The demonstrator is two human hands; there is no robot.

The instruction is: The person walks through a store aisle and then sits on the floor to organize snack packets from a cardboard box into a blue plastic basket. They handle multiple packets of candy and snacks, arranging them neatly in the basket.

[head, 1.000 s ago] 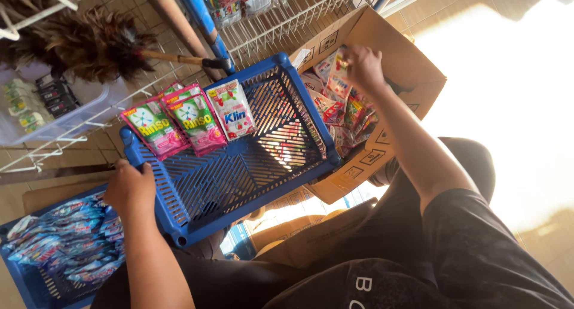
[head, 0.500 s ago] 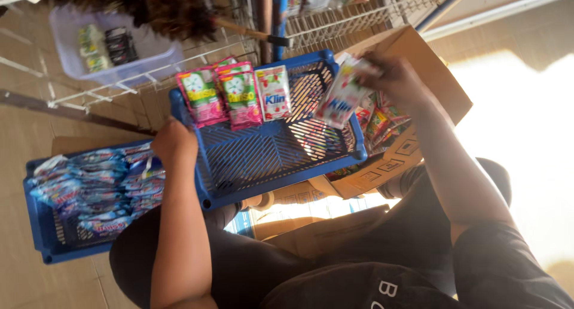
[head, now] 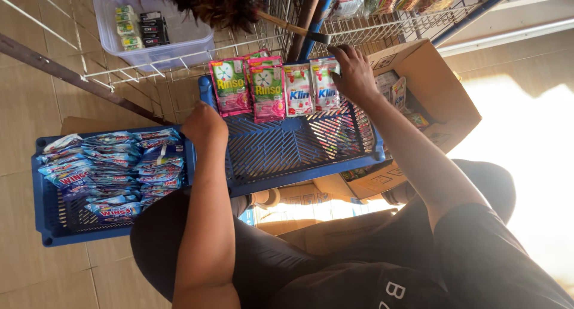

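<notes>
My left hand (head: 204,125) grips the near left rim of a blue plastic basket (head: 281,156) resting across my lap. My right hand (head: 354,74) lies on a white and red sachet (head: 326,84), the right-most in a row standing along the basket's far wall. Beside it stand another white sachet (head: 297,89) and pink and green sachets (head: 248,86). An open cardboard box (head: 436,99) with more packets sits to the right of the basket.
A second blue basket (head: 45,195) full of blue sachets (head: 116,165) lies at the left on the tiled floor. A wire rack (head: 179,64) with a clear tub (head: 173,40), a feather duster (head: 221,4) and blue poles stands behind.
My right hand came out of the cardboard box with a sachet and set it at the right end of the row. The left hand stayed on the basket rim.
</notes>
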